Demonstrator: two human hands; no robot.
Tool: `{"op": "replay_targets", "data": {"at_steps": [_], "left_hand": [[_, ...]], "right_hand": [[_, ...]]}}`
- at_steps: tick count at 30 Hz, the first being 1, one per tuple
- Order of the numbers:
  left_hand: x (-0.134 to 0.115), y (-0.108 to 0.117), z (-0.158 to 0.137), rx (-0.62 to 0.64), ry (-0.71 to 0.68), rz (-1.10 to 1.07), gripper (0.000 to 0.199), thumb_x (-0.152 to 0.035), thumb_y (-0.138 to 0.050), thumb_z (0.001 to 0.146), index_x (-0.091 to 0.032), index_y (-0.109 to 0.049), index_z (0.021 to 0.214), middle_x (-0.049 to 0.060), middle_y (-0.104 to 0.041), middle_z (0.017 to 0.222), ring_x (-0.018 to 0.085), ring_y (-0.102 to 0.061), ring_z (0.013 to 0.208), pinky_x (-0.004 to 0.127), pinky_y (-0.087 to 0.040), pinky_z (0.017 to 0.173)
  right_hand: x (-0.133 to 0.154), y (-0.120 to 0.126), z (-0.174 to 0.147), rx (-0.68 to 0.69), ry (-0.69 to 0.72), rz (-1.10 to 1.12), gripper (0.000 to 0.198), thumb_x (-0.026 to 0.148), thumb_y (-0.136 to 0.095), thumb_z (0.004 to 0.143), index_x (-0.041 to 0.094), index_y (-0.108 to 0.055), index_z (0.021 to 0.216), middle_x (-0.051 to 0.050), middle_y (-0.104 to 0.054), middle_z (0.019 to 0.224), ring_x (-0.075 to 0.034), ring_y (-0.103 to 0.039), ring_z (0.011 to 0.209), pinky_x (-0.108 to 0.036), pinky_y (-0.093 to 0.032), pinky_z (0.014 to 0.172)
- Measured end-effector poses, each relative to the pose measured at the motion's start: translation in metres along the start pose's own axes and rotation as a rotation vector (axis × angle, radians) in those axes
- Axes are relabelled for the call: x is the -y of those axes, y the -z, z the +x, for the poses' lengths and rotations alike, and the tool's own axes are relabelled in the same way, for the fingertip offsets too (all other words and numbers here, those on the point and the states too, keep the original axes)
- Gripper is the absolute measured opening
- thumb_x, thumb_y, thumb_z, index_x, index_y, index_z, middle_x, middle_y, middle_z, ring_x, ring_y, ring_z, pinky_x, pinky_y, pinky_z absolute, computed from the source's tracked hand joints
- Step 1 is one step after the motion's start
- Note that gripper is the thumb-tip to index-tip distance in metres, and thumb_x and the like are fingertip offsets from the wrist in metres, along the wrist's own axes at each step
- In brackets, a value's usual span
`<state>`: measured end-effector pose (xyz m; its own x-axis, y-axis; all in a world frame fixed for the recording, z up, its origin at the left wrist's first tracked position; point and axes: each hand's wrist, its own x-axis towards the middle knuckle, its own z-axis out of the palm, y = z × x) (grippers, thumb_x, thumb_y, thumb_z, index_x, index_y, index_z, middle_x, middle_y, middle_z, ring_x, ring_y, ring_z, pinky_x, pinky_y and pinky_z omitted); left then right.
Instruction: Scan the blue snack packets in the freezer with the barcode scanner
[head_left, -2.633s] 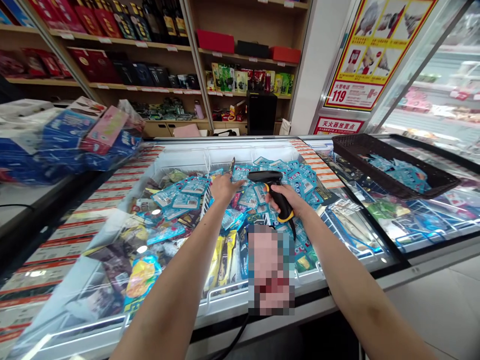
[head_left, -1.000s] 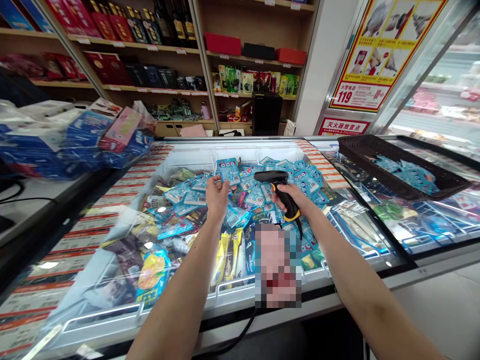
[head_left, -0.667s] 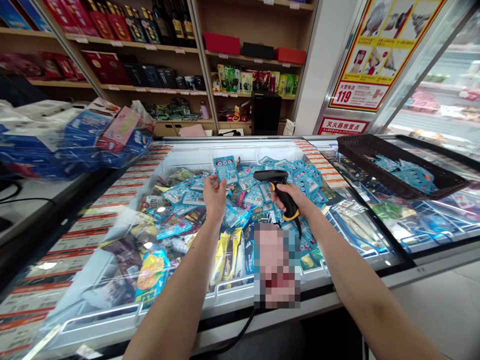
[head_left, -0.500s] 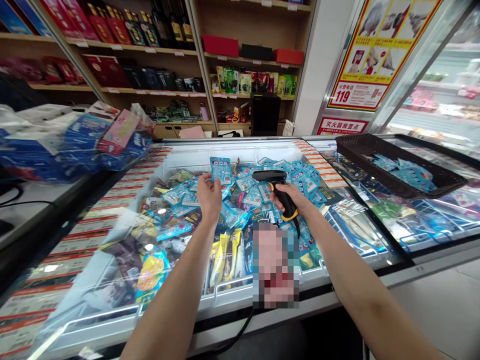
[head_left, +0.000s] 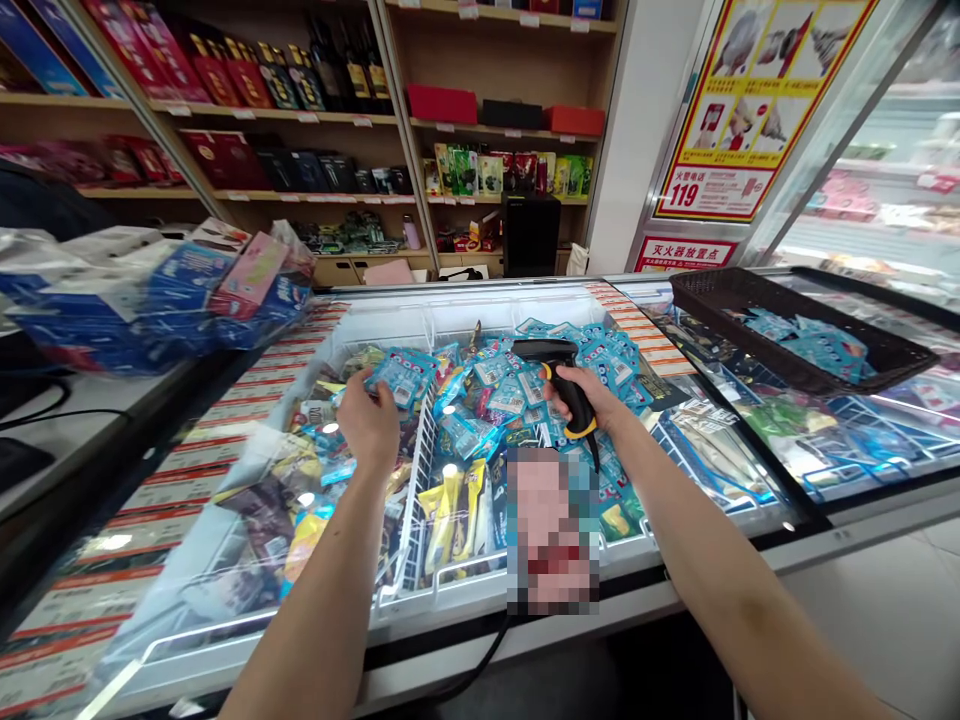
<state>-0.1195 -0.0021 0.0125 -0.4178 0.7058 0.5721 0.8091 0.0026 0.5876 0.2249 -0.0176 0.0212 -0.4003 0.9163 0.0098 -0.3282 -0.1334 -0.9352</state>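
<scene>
price tags [head_left: 362, 122] on shelves [head_left: 495, 55] mark a shop.

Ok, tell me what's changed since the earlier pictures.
The left hand moved left, to the leftmost blue packets; the one it held up is no longer raised, though release is unclear. The right hand still grips the scanner; the brown basket stayed put.

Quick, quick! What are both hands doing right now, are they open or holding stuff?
Left hand: partly curled by the blue packets; I can't tell whether it grips one.
Right hand: closed, holding the black and yellow scanner.
</scene>
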Motion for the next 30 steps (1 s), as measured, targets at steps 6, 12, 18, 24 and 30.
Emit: {"op": "replay_targets", "data": {"at_steps": [6, 12, 18, 24, 30], "left_hand": [[-0.013, -0.001, -0.011, 0.014, -0.332, 0.102, 0.043, -0.036, -0.051, 0.091, -0.022, -0.062, 0.130, 0.016, -0.054, 0.135, 0.034, -0.048, 0.126, 0.049, -0.034, 0.105], [-0.020, -0.013, -0.019, 0.325, -0.636, 0.184, 0.030, -0.036, -0.048, 0.094, -0.027, -0.072, 0.108, 0.009, -0.062, 0.130, 0.029, -0.048, 0.129, 0.051, -0.024, 0.112], [-0.015, -0.013, -0.017, 0.217, -0.562, 0.234, 0.031, -0.029, -0.044, 0.095, -0.024, -0.073, 0.103, 0.011, -0.062, 0.128, 0.030, -0.050, 0.125, 0.053, -0.022, 0.113], [-0.046, -0.017, -0.019, 0.419, -0.491, 0.080, 0.041, -0.046, -0.042, 0.095, -0.021, -0.073, 0.105, 0.009, -0.071, 0.108, 0.027, -0.061, 0.104, 0.040, -0.043, 0.093], [-0.079, -0.035, -0.033, 0.631, -0.349, -0.029, 0.050, -0.065, -0.047, 0.087, -0.023, -0.074, 0.095, 0.007, -0.073, 0.097, 0.025, -0.064, 0.093, 0.035, -0.045, 0.085]], "right_hand": [[0.000, 0.000, 0.001, -0.030, -0.033, -0.017, 0.039, 0.049, -0.065, 0.080, 0.016, -0.061, 0.101, -0.004, -0.070, 0.074, -0.010, -0.052, 0.041, -0.023, -0.042, 0.035], [-0.001, 0.001, 0.001, -0.006, -0.009, -0.006, 0.042, 0.048, -0.065, 0.081, 0.015, -0.062, 0.106, -0.004, -0.070, 0.074, -0.010, -0.052, 0.042, -0.022, -0.042, 0.035], [-0.001, -0.001, 0.000, -0.027, -0.002, -0.006, 0.042, 0.049, -0.065, 0.080, 0.015, -0.063, 0.104, -0.004, -0.069, 0.073, -0.010, -0.052, 0.042, -0.022, -0.041, 0.035], [-0.001, 0.000, 0.001, -0.030, 0.008, -0.001, 0.040, 0.049, -0.066, 0.080, 0.015, -0.062, 0.102, -0.004, -0.070, 0.074, -0.010, -0.052, 0.042, -0.022, -0.041, 0.035], [0.000, -0.001, 0.001, -0.035, 0.004, -0.024, 0.041, 0.050, -0.067, 0.078, 0.015, -0.061, 0.098, -0.004, -0.070, 0.072, -0.010, -0.051, 0.041, -0.023, -0.040, 0.035]]}}
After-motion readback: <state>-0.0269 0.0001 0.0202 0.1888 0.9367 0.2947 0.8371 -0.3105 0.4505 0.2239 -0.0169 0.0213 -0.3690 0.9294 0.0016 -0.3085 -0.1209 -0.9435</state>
